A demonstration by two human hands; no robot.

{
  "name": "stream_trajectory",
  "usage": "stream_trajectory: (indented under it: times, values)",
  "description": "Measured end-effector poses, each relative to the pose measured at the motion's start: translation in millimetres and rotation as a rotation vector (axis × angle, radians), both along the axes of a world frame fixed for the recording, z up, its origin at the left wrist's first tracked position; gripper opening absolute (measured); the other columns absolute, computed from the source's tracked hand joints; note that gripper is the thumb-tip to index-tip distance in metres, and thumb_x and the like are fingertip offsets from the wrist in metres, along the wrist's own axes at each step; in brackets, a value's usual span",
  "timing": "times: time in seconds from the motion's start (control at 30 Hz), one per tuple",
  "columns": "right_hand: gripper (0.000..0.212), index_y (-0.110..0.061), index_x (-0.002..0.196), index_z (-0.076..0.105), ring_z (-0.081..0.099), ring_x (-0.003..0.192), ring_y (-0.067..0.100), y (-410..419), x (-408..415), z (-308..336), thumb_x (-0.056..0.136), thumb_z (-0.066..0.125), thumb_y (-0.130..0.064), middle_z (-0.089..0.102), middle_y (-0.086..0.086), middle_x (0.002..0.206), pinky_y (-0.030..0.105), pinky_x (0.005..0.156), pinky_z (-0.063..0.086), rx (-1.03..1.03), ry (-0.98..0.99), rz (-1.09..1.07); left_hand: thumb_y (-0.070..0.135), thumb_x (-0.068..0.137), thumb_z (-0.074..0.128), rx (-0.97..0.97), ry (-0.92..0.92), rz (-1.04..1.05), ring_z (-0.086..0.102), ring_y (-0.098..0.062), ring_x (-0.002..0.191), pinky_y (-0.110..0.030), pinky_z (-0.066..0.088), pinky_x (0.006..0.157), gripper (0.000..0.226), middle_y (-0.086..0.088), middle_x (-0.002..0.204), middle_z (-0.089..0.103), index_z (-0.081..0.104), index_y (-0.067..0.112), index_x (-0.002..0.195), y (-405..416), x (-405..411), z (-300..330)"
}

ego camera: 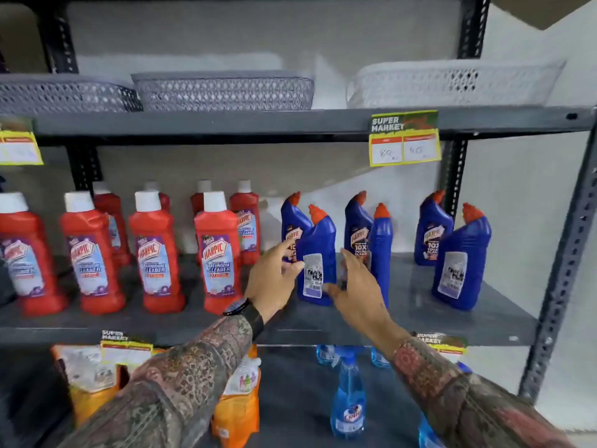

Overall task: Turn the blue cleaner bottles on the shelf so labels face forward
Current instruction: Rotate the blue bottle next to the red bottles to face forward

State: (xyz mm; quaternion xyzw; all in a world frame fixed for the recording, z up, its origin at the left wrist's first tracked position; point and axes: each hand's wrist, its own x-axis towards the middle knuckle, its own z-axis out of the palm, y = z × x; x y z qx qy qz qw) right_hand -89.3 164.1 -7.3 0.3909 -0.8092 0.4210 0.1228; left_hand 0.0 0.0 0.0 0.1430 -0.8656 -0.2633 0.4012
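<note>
Several blue cleaner bottles with orange caps stand on the middle shelf (420, 321) in three front-and-back pairs. The front-left blue bottle (318, 240) shows its white barcode back label. My left hand (271, 281) grips its left side, thumb on the front. My right hand (357, 282) holds its lower right edge. The bottle behind it (290, 221) shows its front label. In the middle pair, the rear bottle (357, 227) faces forward and the front one (382, 247) stands side-on. At the right, the rear bottle (433, 234) faces forward and the front one (462, 263) shows its back label.
Red bathroom-cleaner bottles (155, 260) fill the shelf's left half, close to my left hand. Grey baskets (223, 90) and a white basket (452, 82) sit on the shelf above. A yellow price tag (405, 139) hangs overhead. Below are orange pouches (237, 405) and clear blue spray bottles (347, 399).
</note>
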Motion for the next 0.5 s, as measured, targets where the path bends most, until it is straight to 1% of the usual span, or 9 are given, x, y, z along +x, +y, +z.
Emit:
stream_trajectory:
  times: [0.07,0.1,0.17,0.23,0.27,0.33,0.37,0.4,0.5]
  values:
    - [0.066,-0.021,0.146,0.041,0.063,0.117,0.023,-3,-8,2,0.09,0.076,-0.02,0.063,0.001,0.129,0.039,0.092,0.053,-0.053,-0.095,0.011,0.024,0.097,0.066,0.186,0.003,-0.087,0.074,-0.011,0.099,-0.041,0.061,0.096,0.06,-0.001,0.137,0.067,0.045,0.034,0.153,0,-11,1]
    - [0.064,-0.022,0.144,0.043,0.064,0.112,0.02,-5,-12,1,0.089,0.076,-0.019,0.064,-0.003,0.123,0.036,0.089,0.053,-0.062,-0.122,0.028,0.022,0.098,0.067,0.241,-0.004,-0.121,0.073,-0.007,0.101,-0.036,0.06,0.096,0.062,-0.001,0.141,0.065,0.044,0.032,0.155,0,-14,2]
    - [0.059,-0.028,0.137,0.048,0.068,0.104,0.014,-10,-20,-3,0.087,0.078,-0.019,0.067,-0.011,0.115,0.036,0.09,0.057,-0.079,-0.171,0.072,0.016,0.099,0.067,0.327,-0.032,-0.138,0.067,0.004,0.099,-0.014,0.056,0.086,0.064,0.002,0.141,0.062,0.042,0.026,0.157,-1,-21,3]
    - [0.054,-0.032,0.13,0.052,0.073,0.102,0.011,-15,-29,-10,0.085,0.08,-0.019,0.073,-0.01,0.112,0.041,0.09,0.062,-0.115,-0.214,0.118,0.012,0.098,0.068,0.383,-0.035,-0.166,0.068,0.008,0.094,-0.005,0.053,0.076,0.063,0.002,0.137,0.064,0.044,0.019,0.155,-6,-26,-1]
    - [0.053,-0.03,0.129,0.053,0.073,0.101,0.009,-17,-34,-12,0.085,0.08,-0.019,0.074,-0.01,0.111,0.041,0.09,0.062,-0.128,-0.225,0.127,0.01,0.098,0.069,0.395,-0.033,-0.182,0.07,0.011,0.094,-0.004,0.053,0.076,0.062,-0.001,0.136,0.066,0.045,0.018,0.154,-7,-27,-2]
    - [0.051,-0.022,0.131,0.057,0.071,0.097,0.004,-20,-39,-16,0.086,0.081,-0.015,0.072,-0.013,0.109,0.031,0.09,0.061,-0.17,-0.273,0.135,0.01,0.097,0.07,0.446,-0.033,-0.195,0.068,0.02,0.091,-0.005,0.053,0.074,0.061,0.0,0.131,0.068,0.047,0.019,0.152,-9,-30,-9]
    - [0.049,-0.019,0.13,0.059,0.07,0.094,0.001,-21,-40,-17,0.086,0.081,-0.013,0.07,-0.015,0.107,0.028,0.089,0.06,-0.191,-0.298,0.133,0.011,0.096,0.071,0.466,-0.026,-0.201,0.068,0.021,0.09,-0.006,0.054,0.074,0.061,0.001,0.129,0.068,0.047,0.022,0.151,-8,-30,-11]
    - [0.048,-0.018,0.128,0.06,0.069,0.093,0.0,-22,-40,-16,0.086,0.082,-0.013,0.07,-0.014,0.107,0.028,0.089,0.061,-0.207,-0.311,0.128,0.012,0.096,0.072,0.491,-0.003,-0.213,0.069,0.019,0.091,-0.008,0.056,0.075,0.061,0.002,0.129,0.069,0.047,0.025,0.15,-6,-31,-13]
    - [0.043,-0.019,0.123,0.063,0.072,0.098,0.006,-24,-37,-16,0.085,0.082,-0.015,0.074,-0.01,0.112,0.039,0.091,0.064,-0.245,-0.306,0.098,0.014,0.094,0.075,0.483,0.069,-0.203,0.073,0.01,0.097,-0.022,0.061,0.086,0.061,-0.002,0.131,0.072,0.051,0.026,0.149,-6,-36,-18]
